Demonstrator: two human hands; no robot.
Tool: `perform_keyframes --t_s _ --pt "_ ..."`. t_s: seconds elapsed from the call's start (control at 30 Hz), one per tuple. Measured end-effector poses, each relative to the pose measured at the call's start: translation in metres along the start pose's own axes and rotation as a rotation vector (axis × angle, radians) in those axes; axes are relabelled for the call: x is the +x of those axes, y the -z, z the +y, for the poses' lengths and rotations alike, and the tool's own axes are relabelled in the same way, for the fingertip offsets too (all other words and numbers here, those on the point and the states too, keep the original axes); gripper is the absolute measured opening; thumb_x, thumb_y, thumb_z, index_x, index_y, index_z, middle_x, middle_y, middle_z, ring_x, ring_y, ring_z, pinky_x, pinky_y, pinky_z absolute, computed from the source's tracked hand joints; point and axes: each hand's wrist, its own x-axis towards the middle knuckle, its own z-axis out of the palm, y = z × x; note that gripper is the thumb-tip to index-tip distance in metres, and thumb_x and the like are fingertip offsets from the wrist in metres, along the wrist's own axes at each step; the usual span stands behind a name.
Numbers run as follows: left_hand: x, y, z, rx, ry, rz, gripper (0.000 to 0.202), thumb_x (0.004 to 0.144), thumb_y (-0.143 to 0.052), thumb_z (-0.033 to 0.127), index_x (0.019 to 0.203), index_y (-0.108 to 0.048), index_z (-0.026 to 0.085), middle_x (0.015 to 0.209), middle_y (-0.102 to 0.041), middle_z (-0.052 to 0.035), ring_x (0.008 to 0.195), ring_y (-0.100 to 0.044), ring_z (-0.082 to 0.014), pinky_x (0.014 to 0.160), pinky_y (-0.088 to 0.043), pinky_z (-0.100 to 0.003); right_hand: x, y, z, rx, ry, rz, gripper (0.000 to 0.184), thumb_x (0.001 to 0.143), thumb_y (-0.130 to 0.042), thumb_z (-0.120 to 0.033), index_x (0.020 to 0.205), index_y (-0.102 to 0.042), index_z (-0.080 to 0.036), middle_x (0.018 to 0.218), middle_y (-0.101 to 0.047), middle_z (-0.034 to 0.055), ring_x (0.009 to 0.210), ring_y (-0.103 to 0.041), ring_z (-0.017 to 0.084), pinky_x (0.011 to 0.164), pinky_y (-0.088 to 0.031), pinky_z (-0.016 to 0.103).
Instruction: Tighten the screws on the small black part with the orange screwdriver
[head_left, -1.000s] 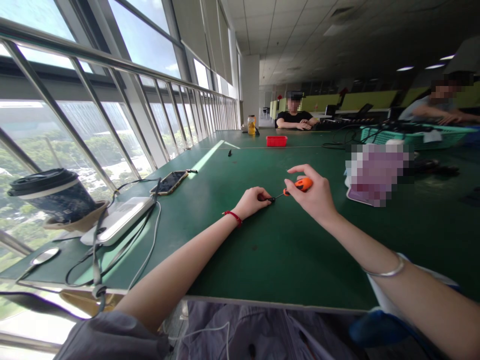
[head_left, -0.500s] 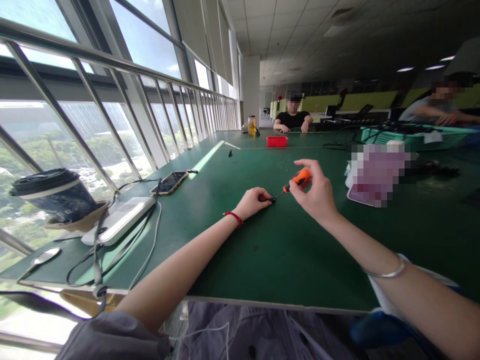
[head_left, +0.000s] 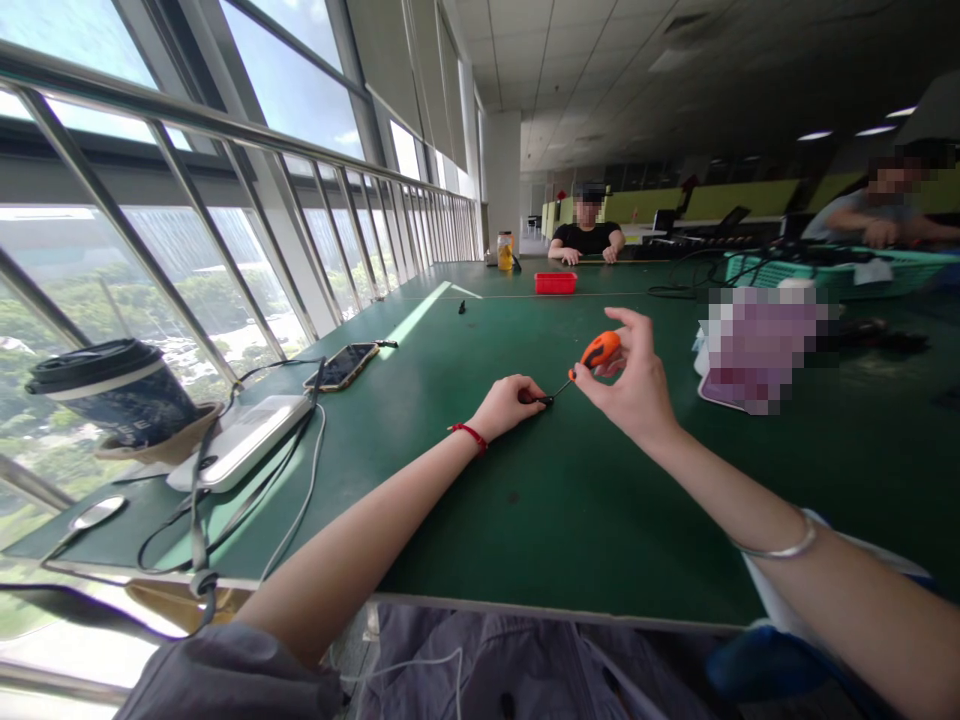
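Observation:
On the green table [head_left: 480, 480], my left hand [head_left: 504, 412] pinches a small black piece [head_left: 547, 400] and holds it low against the surface. An orange-and-black screwdriver [head_left: 601, 349] leans from that piece up to the right, its thin shaft's tip meeting it. Around the handle is my right hand [head_left: 636, 385], thumb near the collar, index finger raised off it, and the other fingers partly hidden behind. What the black piece is cannot be made out.
Left lie a phone [head_left: 343, 367], a white power bank [head_left: 247, 440] with cables, and a lidded cup [head_left: 120, 395] by the railing. A red tray [head_left: 555, 284], jar [head_left: 505, 252] and green basket [head_left: 832, 270] stand farther back. Two people sit at the table.
My right hand's index finger has lifted and the grip has loosened a little. The screwdriver handle stands slightly steeper. My left hand keeps its place on the black piece.

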Motion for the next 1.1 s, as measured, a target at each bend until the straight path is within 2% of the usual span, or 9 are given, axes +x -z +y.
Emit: perform_keyframes --t_s 0.07,0.17,0.27,0.37,0.47,0.67,0.8,0.9,1.1 --pt "0.0000 0.0002 0.0005 0.001 -0.005 0.001 0.008 0.072 -0.067 0.015 0.079 -0.068 0.013 0.079 -0.068 -0.0040 0.070 -0.061 -0.0125 0.069 -0.051 -0.024 0.0002 0.0004 -0.0007 -0.046 -0.029 0.008 0.069 0.066 -0.065 -0.048 0.125 -0.043 -0.019 0.074 -0.058 -0.0005 0.058 -0.055 0.017 0.055 -0.042 0.029" --pt "-0.0003 0.0009 0.0028 0.002 0.006 -0.004 0.007 0.071 -0.067 0.015 0.078 -0.068 0.013 0.078 -0.068 -0.0037 0.070 -0.061 -0.0125 0.069 -0.051 -0.024 0.0003 0.0018 -0.0011 -0.088 -0.063 -0.013 0.053 0.070 -0.062 -0.054 0.110 -0.054 -0.021 0.062 -0.054 -0.0023 0.056 -0.054 0.018 0.056 -0.042 0.030" --pt "-0.0005 0.0013 0.0042 -0.007 0.019 -0.011 0.006 0.071 -0.067 0.015 0.077 -0.067 0.013 0.078 -0.068 -0.0037 0.070 -0.061 -0.0126 0.069 -0.051 -0.024 0.0000 0.0019 0.0003 -0.050 -0.027 -0.020 0.038 0.074 -0.059 -0.048 0.102 -0.057 -0.021 0.064 -0.056 -0.0014 0.055 -0.053 0.016 0.057 -0.042 0.029" --pt "-0.0006 0.0012 0.0032 -0.013 0.022 -0.010 0.007 0.071 -0.067 0.015 0.078 -0.067 0.012 0.078 -0.068 -0.0040 0.070 -0.061 -0.0128 0.069 -0.052 -0.025 -0.0004 0.0010 0.0011 -0.026 0.005 0.000 0.046 0.071 -0.060 -0.039 0.113 -0.051 -0.020 0.072 -0.057 -0.0010 0.055 -0.052 0.015 0.054 -0.041 0.028" --pt "-0.0005 0.0011 0.0016 -0.017 0.016 -0.008 0.008 0.071 -0.067 0.015 0.079 -0.067 0.012 0.079 -0.069 -0.0045 0.071 -0.061 -0.0132 0.070 -0.052 -0.025 -0.0003 0.0012 -0.0005 -0.043 -0.001 0.004 0.055 0.069 -0.062 -0.042 0.117 -0.048 -0.019 0.074 -0.058 -0.0004 0.059 -0.054 0.016 0.054 -0.041 0.028" --pt "-0.0004 0.0009 0.0023 -0.022 0.011 -0.012 0.007 0.071 -0.067 0.016 0.078 -0.067 0.013 0.080 -0.069 -0.0043 0.071 -0.062 -0.0129 0.070 -0.052 -0.025 -0.0009 0.0031 -0.0024 -0.052 -0.042 -0.061 0.029 0.077 -0.055 -0.048 0.085 -0.061 -0.021 0.059 -0.054 -0.0018 0.051 -0.050 0.014 0.055 -0.039 0.027" --pt "0.0003 0.0006 0.0016 -0.014 0.014 -0.008 0.008 0.071 -0.067 0.016 0.078 -0.067 0.012 0.079 -0.069 -0.0043 0.071 -0.062 -0.0128 0.069 -0.052 -0.025 -0.0006 0.0026 -0.0006 -0.009 0.011 -0.026 0.038 0.073 -0.058 -0.038 0.106 -0.055 -0.020 0.071 -0.057 -0.0011 0.055 -0.051 0.013 0.053 -0.039 0.026" --pt "0.0002 0.0008 0.0009 -0.013 0.013 -0.009 0.008 0.071 -0.067 0.016 0.078 -0.067 0.013 0.079 -0.069 -0.0040 0.071 -0.062 -0.0126 0.069 -0.052 -0.025 0.0000 0.0027 -0.0014 -0.016 0.009 -0.010 0.050 0.070 -0.061 -0.040 0.114 -0.049 -0.020 0.074 -0.057 -0.0012 0.056 -0.052 0.014 0.053 -0.039 0.026" --pt "-0.0009 0.0012 0.0025 -0.013 0.011 -0.008 0.007 0.072 -0.067 0.016 0.078 -0.067 0.013 0.080 -0.069 -0.0040 0.071 -0.061 -0.0125 0.070 -0.051 -0.025 0.0002 0.0053 -0.0047 -0.034 -0.040 -0.060 0.028 0.075 -0.057 -0.047 0.086 -0.058 -0.021 0.052 -0.049 -0.0039 0.049 -0.048 0.014 0.053 -0.036 0.027"
